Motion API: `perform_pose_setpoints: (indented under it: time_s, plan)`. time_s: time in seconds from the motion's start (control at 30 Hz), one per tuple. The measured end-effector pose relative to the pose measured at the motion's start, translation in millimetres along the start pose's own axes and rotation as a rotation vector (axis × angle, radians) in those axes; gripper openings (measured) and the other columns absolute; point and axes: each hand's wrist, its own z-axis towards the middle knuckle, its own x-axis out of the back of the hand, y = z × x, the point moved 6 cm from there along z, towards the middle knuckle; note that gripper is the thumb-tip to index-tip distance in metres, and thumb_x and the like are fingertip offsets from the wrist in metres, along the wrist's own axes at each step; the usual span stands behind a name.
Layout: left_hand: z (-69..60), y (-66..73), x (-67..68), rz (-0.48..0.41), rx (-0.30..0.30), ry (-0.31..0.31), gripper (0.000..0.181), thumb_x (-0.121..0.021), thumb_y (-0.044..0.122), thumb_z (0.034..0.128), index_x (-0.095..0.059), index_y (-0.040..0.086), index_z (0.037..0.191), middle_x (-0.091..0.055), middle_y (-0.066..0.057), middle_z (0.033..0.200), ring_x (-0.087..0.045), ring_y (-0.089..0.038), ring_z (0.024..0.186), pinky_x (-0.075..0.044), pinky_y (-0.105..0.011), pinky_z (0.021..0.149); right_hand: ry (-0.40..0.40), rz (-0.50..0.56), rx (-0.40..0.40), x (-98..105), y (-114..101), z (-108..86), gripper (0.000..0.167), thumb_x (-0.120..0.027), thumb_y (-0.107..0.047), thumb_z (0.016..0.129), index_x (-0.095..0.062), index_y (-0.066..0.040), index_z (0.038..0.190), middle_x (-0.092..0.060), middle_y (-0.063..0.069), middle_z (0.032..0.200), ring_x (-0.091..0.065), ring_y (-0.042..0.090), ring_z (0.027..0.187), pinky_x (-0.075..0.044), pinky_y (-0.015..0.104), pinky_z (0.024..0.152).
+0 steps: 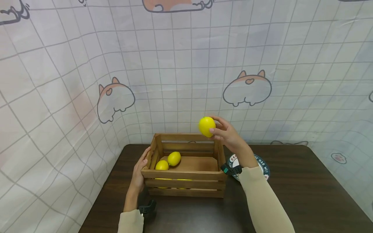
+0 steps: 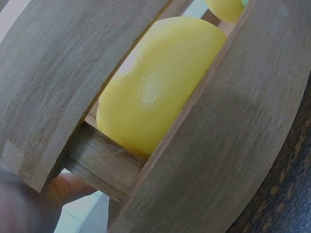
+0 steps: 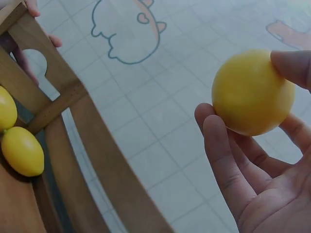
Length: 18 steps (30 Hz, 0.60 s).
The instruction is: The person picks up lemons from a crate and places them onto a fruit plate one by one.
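Note:
My right hand (image 1: 230,137) pinches a lemon (image 1: 207,126) between thumb and fingers, above the back right corner of a slatted wooden crate (image 1: 185,175). In the right wrist view, the thumb presses one side of this lemon (image 3: 252,92) and fingertips touch the other. My left hand (image 1: 138,173) grips the crate's left end; the right wrist view shows some of its fingers inside the end panel. Two lemons, one at the front left (image 1: 162,165) and one beside it (image 1: 174,159), lie in the crate. Yellow also shows between the front slats.
On the dark wooden table (image 1: 294,184), a round green-and-white printed disc (image 1: 263,166) lies right of the crate, partly hidden by my right forearm. A white gridded cloth (image 1: 180,81) with cartoon animals hangs behind the table and along its left.

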Motion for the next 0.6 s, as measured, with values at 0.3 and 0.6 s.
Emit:
perform_pose_setpoints:
  time_s: [0.3,0.6]
  plan:
    - [2.5,0.8,-0.7,-0.001,-0.001,-0.005,0.054,-0.032,0.028,0.1082,-0.032,0.022,0.162,-0.023,-0.007,0.171,-0.019,-0.035,0.155,-0.013,-0.069,0.121,0.133,0.073,-0.001,16,19,-34.5,0.053,-0.059,-0.010,0.101,-0.042,-0.015,0.152,-0.059,0.005,0.131,-0.064,0.018,0.109,-0.057,0.029,0.093]
    - [1.4,-0.1,0.9,0.009,0.004,0.005,0.053,-0.033,0.029,0.1083,-0.034,0.024,0.161,-0.025,-0.007,0.170,-0.020,-0.032,0.156,-0.014,-0.067,0.122,0.228,0.142,0.006,22,33,-64.4,0.055,-0.060,-0.010,0.102,-0.041,-0.015,0.153,-0.056,0.003,0.135,-0.065,0.016,0.112,-0.058,0.028,0.091]
